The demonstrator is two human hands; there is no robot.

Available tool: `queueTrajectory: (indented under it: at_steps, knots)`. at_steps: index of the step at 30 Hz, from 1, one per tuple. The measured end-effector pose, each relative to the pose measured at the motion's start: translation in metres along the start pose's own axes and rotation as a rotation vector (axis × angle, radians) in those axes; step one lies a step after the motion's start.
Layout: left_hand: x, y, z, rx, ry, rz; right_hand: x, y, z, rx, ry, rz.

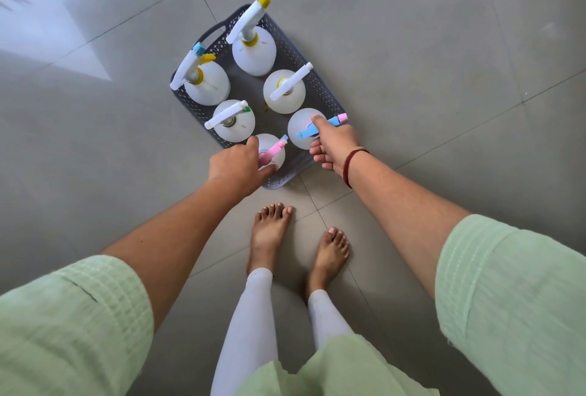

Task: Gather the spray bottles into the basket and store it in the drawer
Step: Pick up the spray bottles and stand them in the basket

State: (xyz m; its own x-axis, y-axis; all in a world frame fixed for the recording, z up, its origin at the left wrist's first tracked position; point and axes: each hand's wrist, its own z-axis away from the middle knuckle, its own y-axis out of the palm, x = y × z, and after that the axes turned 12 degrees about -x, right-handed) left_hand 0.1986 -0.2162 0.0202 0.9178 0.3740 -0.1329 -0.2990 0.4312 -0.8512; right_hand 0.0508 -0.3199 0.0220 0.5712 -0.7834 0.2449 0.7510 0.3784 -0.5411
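A dark grey perforated basket (320,91) stands on the tiled floor in front of me, with several white spray bottles upright inside it. My left hand (236,169) grips the nearest bottle, the one with a pink trigger head (272,150), at the basket's near end. My right hand (334,145) holds the blue trigger head (306,133) of the bottle beside it, at the basket's near right. Farther back stand a green-tipped bottle (233,121), a white-headed bottle (285,91), a blue-and-yellow-tipped bottle (206,83) and a yellow-tipped bottle (253,50).
My bare feet (298,237) stand on the grey floor tiles just short of the basket's near edge. A bright patch of reflected light (63,24) lies on the floor at the far left. No drawer is in view.
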Motion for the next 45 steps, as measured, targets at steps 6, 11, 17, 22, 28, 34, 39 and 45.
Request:
queueTrajectory:
  at_steps: [6,11,17,22,28,34,39,45]
  knots:
    - [-0.005,-0.003,0.006,-0.017,-0.002,-0.002,0.003,-0.001,0.005,0.024,-0.021,0.054]
    - [-0.001,-0.013,0.018,-0.072,-0.084,0.067,0.005,-0.006,0.016,0.098,0.056,0.071]
    - [0.007,-0.027,0.047,-0.213,-0.023,0.284,-0.022,-0.017,0.027,0.072,0.071,0.008]
    - [-0.007,-0.036,0.053,-0.366,0.085,0.366,-0.047,-0.026,0.027,-0.010,-0.044,-0.035]
    - [-0.017,-0.054,0.059,-0.355,0.064,0.387,-0.074,-0.050,0.031,-0.085,-0.090,0.203]
    - [-0.015,-0.076,0.071,-0.261,0.187,0.393,-0.094,-0.077,0.044,-0.060,-0.031,0.259]
    - [-0.007,-0.113,0.046,-0.319,0.300,0.331,-0.089,-0.079,0.050,-0.067,0.044,0.178]
    - [-0.016,-0.166,0.013,-0.222,0.460,0.119,-0.058,-0.074,0.064,-0.072,0.117,0.118]
